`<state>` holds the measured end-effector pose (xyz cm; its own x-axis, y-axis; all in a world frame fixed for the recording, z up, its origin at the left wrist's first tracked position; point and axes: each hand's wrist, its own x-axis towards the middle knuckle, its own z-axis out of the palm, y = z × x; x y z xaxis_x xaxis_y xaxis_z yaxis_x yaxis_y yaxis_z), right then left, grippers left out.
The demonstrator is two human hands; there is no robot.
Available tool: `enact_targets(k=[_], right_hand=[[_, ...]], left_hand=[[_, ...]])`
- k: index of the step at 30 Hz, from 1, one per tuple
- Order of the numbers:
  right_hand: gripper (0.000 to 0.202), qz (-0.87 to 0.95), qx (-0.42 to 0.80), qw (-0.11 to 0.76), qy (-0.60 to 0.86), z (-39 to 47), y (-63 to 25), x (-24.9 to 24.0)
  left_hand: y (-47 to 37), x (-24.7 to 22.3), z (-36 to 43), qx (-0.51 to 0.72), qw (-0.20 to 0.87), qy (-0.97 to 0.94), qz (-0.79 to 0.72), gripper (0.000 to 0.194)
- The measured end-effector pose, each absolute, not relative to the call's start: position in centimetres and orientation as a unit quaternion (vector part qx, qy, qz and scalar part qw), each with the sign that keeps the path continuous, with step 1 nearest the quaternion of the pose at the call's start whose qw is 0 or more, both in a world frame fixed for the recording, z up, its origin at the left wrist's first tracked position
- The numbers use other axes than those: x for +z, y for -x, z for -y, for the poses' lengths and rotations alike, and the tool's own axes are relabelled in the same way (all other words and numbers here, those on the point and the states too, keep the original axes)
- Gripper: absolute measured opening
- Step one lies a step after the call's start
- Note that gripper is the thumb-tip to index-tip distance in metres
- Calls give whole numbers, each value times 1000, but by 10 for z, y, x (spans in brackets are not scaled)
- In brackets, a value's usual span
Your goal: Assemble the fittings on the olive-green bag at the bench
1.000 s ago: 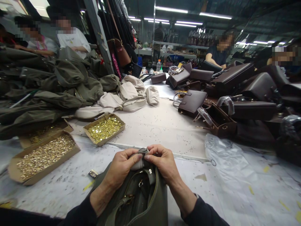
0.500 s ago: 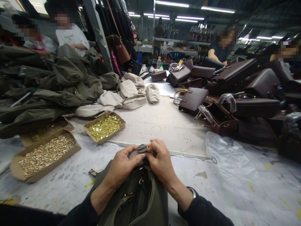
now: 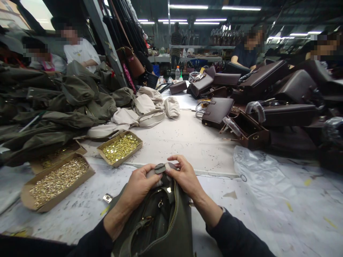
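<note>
An olive-green handbag [image 3: 175, 228] lies in front of me, its zipped mouth open toward me, with a gold ring and a strap loop showing. At its far end my left hand [image 3: 142, 182] pinches a small grey-green tab [image 3: 160, 168] between thumb and fingers. Just right of the tab, my right hand [image 3: 184, 175] pinches a pale-faced piece beside it; whether that piece is part of the tab I cannot tell. Its index finger is raised. A small gold metal fitting [image 3: 108, 198] lies on the table left of the bag.
Cardboard trays of gold metal pieces [image 3: 57, 182] and gold discs [image 3: 120, 148] stand left. Behind them lie olive bags [image 3: 77, 89] and cream bags [image 3: 151, 116]. Dark brown handbags [image 3: 217, 112] are heaped at right, near a clear plastic bag [image 3: 259, 175]. Several people work beyond.
My right hand has opened out slightly and shifted, its index finger lifting, so the pale piece now shows. My left hand keeps its pinch on the tab. The view has shifted slightly.
</note>
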<state>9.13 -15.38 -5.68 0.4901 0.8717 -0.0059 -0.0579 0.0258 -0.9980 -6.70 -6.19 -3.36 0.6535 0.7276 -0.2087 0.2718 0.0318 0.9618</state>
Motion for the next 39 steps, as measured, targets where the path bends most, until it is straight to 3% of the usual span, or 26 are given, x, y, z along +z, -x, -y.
enact_targets(k=[7,17,27,39], right_hand=[[38,346,511,589,523,148,-108,-52],[48,222,631,615,418,134,-109,-66],[58,131,659,657,341,131,-106,-88],[66,128,635,683,338,126,-102,-101]], left_hand=[[64,-33,56,167,654,-643,-362,32],[62,-42,55,170,737,-546,-361,34],[50,-41,54,211,710,-545,-393,60],[40,-42,51,204,760,-461,-410,64]])
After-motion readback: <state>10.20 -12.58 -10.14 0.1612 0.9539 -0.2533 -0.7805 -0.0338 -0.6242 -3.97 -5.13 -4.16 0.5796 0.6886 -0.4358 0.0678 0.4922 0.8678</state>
